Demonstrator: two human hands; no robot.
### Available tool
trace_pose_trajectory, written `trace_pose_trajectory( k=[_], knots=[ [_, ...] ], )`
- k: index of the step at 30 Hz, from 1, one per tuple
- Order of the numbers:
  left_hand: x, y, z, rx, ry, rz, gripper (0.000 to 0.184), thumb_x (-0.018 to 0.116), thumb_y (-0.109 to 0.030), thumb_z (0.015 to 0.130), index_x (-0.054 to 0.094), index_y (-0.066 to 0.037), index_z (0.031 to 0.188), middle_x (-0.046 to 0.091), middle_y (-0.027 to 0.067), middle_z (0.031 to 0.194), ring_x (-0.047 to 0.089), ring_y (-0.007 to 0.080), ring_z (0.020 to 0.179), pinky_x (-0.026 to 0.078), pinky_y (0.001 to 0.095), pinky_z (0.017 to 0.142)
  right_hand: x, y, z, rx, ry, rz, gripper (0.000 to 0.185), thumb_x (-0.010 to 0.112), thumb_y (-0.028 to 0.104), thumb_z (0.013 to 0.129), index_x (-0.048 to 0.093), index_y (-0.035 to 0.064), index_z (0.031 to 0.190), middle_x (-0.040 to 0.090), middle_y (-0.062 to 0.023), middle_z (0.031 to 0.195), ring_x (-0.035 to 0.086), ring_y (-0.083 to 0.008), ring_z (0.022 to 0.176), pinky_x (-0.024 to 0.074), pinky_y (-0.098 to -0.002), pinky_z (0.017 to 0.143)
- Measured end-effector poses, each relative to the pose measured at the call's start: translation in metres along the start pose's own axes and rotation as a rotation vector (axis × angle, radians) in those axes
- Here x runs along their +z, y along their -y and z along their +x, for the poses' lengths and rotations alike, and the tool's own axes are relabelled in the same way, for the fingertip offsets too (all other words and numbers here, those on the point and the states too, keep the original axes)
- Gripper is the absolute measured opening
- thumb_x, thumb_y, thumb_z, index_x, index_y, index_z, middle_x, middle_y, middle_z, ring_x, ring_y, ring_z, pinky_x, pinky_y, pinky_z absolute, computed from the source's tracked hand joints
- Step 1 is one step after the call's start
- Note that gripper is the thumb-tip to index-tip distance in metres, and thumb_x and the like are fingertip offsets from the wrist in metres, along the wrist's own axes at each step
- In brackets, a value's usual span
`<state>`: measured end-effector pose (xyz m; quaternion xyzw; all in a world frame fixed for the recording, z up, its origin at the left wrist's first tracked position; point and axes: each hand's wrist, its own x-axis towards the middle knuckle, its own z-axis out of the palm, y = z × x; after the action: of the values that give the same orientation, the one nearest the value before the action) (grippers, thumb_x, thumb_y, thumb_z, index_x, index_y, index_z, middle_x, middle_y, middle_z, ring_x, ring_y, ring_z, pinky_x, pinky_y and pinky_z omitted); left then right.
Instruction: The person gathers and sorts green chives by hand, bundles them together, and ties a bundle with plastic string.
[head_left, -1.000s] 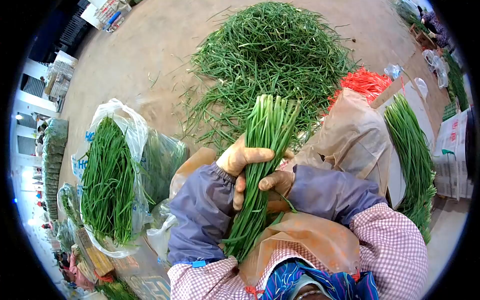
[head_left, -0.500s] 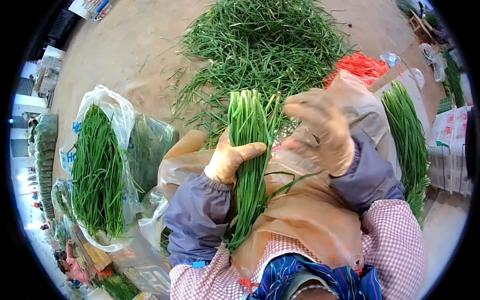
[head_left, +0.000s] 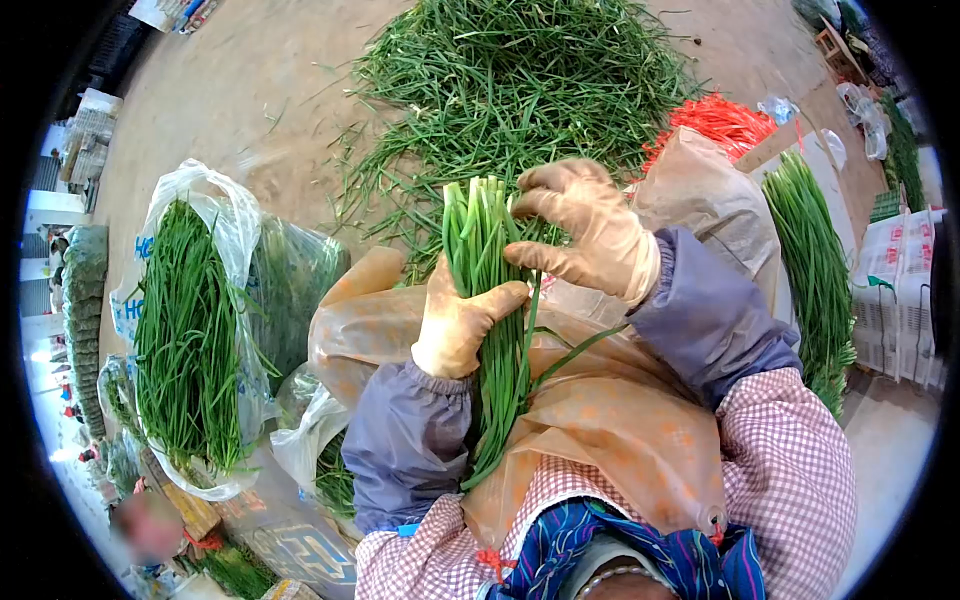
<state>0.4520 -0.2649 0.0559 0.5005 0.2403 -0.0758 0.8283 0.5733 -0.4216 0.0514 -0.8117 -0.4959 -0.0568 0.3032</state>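
A bunch of garlic chives (head_left: 497, 350) stands nearly upright over my lap, its pale cut stems at the top and its green leaves hanging down. My left hand (head_left: 458, 315), in a yellowish glove, is wrapped round its middle with the thumb across the front. My right hand (head_left: 590, 230), gloved too, is at the bunch's upper right side. Its fingers are apart and curved, with the tips at the edge of the stems; whether they press on them I cannot tell. A few loose leaves (head_left: 585, 352) stick out to the right below it.
A big heap of loose green leaves (head_left: 530, 90) lies on the floor ahead. Red ties (head_left: 715, 130) and more chives (head_left: 810, 270) are at my right. To the left stands a plastic bag of chives (head_left: 190, 330). A brownish plastic apron (head_left: 600, 430) covers my lap.
My right hand has moved left, from beside the bunch to the edge of its stems. My left hand still grips the bunch, which has shifted only slightly.
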Motion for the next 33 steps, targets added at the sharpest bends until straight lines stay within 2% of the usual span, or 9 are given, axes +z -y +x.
trace_pose_trajectory(
  k=[7, 11, 13, 16, 17, 19, 22, 26, 33],
  knots=[
    [-0.006, -0.001, -0.003, -0.057, -0.010, -0.074, 0.040, 0.069, 0.005, 0.076, 0.055, -0.001, 0.114, 0.064, 0.0069, 0.090, 0.063, 0.0160, 0.073, 0.053, 0.0284, 0.063, 0.016, -0.028, 0.008, 0.209, 0.082, 0.684, 0.013, 0.068, 0.013, 0.088, 0.067, 0.0023, 0.095, 0.065, -0.0073, 0.097, 0.060, -0.0190, 0.093, 0.0494, -0.0338, 0.084],
    [-0.010, 0.001, -0.001, -0.077, 0.010, -0.091, 0.036, 0.068, 0.004, 0.076, 0.057, -0.001, 0.110, 0.064, 0.0067, 0.085, 0.062, 0.0162, 0.069, 0.053, 0.0282, 0.062, -0.013, -0.054, 0.021, 0.302, -0.459, 0.481, 0.013, 0.066, 0.016, 0.091, 0.069, 0.0060, 0.099, 0.067, -0.0050, 0.099, 0.062, -0.0129, 0.088, 0.0510, -0.0277, 0.081],
    [-0.007, 0.001, -0.001, -0.057, -0.013, -0.069, 0.038, 0.068, 0.002, 0.076, 0.057, -0.002, 0.112, 0.065, 0.0063, 0.086, 0.062, 0.0162, 0.070, 0.053, 0.0286, 0.062, -0.018, -0.038, 0.016, 0.158, -0.248, 0.568, 0.023, 0.067, 0.026, 0.090, 0.070, 0.0051, 0.099, 0.066, -0.0076, 0.108, 0.063, -0.0169, 0.095, 0.0485, -0.0369, 0.091],
    [0.001, 0.000, 0.000, -0.068, -0.037, -0.028, 0.042, 0.067, -0.002, 0.075, 0.057, -0.002, 0.116, 0.065, 0.0066, 0.087, 0.063, 0.0168, 0.069, 0.053, 0.0291, 0.061, -0.019, 0.002, 0.019, 0.152, 0.375, 0.017, 0.042, 0.068, 0.049, 0.084, 0.072, 0.0083, 0.096, 0.064, -0.0075, 0.105, 0.055, -0.0252, 0.114, 0.0171, -0.0559, 0.112],
    [0.000, 0.001, 0.001, -0.077, -0.040, -0.013, 0.045, 0.067, -0.005, 0.074, 0.057, -0.002, 0.118, 0.065, 0.0071, 0.088, 0.063, 0.0174, 0.069, 0.053, 0.0295, 0.061, -0.009, -0.001, 0.015, 0.167, 0.345, 0.110, 0.032, 0.069, 0.035, 0.085, 0.070, 0.0045, 0.094, 0.064, -0.0064, 0.096, 0.060, -0.0213, 0.101, 0.0340, -0.0486, 0.104],
    [-0.004, 0.004, 0.001, -0.110, -0.026, -0.047, 0.048, 0.067, -0.009, 0.073, 0.058, -0.001, 0.119, 0.066, 0.0087, 0.090, 0.064, 0.0190, 0.071, 0.055, 0.0307, 0.062, 0.001, -0.011, 0.014, 0.453, 0.426, 0.779, 0.023, 0.069, 0.024, 0.087, 0.068, 0.0021, 0.092, 0.064, -0.0042, 0.088, 0.060, -0.0154, 0.088, 0.0465, -0.0359, 0.086],
    [-0.016, 0.008, -0.006, -0.219, 0.069, -0.205, 0.051, 0.067, -0.014, 0.074, 0.055, 0.001, 0.121, 0.067, 0.0161, 0.101, 0.068, 0.0250, 0.086, 0.059, 0.0373, 0.075, 0.001, -0.013, 0.014, 0.420, 0.425, 0.901, 0.017, 0.067, 0.018, 0.089, 0.067, 0.0013, 0.093, 0.062, -0.0030, 0.082, 0.056, -0.0107, 0.080, 0.0473, -0.0269, 0.070],
    [-0.029, 0.024, 0.002, -0.362, 0.345, -0.494, 0.061, 0.067, -0.020, 0.076, 0.048, 0.004, 0.129, 0.055, 0.0286, 0.125, 0.064, 0.0357, 0.101, 0.055, 0.0469, 0.086, -0.012, -0.011, 0.017, 0.567, 0.570, 1.002, 0.018, 0.065, 0.018, 0.092, 0.065, 0.0009, 0.093, 0.061, -0.0010, 0.082, 0.055, -0.0090, 0.080, 0.0463, -0.0261, 0.071],
    [-0.021, 0.022, -0.003, -0.352, 0.386, -0.591, 0.070, 0.070, -0.018, 0.076, 0.041, 0.003, 0.137, 0.061, 0.0258, 0.116, 0.066, 0.0336, 0.096, 0.057, 0.0431, 0.083, 0.000, -0.016, 0.002, 0.414, 0.430, 1.130, 0.023, 0.061, 0.022, 0.095, 0.063, -0.0005, 0.089, 0.058, -0.0008, 0.081, 0.055, -0.0101, 0.078, 0.0456, -0.0260, 0.071]
  ],
)
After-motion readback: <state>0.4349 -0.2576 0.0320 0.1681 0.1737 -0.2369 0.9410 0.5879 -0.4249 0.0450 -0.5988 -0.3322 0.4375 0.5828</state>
